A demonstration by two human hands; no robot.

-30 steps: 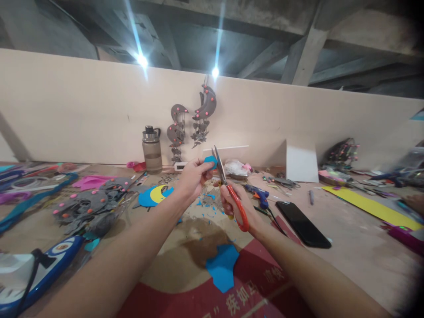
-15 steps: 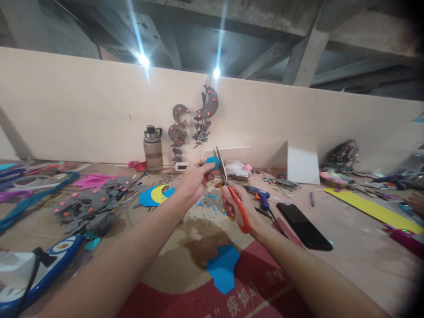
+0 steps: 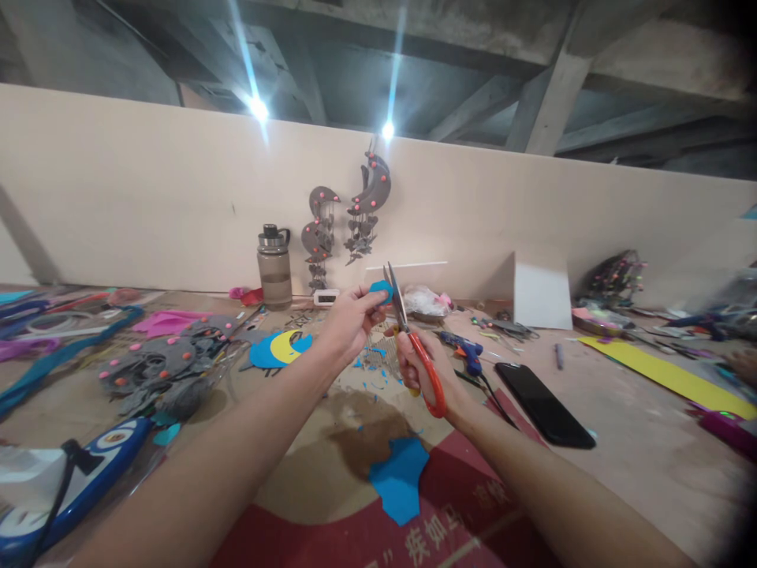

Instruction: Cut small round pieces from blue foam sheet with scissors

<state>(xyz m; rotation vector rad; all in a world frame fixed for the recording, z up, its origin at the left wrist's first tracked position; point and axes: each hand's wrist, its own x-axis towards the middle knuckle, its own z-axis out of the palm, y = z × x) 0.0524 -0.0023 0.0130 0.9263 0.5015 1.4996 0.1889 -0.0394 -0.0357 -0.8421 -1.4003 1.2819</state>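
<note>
My left hand (image 3: 348,319) pinches a small blue felt-like piece (image 3: 382,293) between thumb and fingers. In my right hand (image 3: 417,363) is a pair of scissors (image 3: 397,296) with an orange-red handle, my fingers wrapped around it. The narrowly parted blades point up and stand close beside the right edge of the blue piece; whether they touch it I cannot tell. Below the hands, a larger blue sheet with cut edges (image 3: 400,477) lies on the cardboard. Small blue scraps (image 3: 374,359) are scattered under my hands. A blue and yellow crescent cutout (image 3: 281,349) lies left of them.
A black phone (image 3: 544,404) and a blue glue gun (image 3: 467,351) lie right of my hands. A water bottle (image 3: 274,268) stands by the wall. Grey felt pieces with pink dots (image 3: 159,359) lie to the left. A yellow strip (image 3: 668,375) extends along the right.
Almost nothing differs. The blue piece in my left hand appears turned slightly, and the scissors stay beside it in nearly the same pose.
</note>
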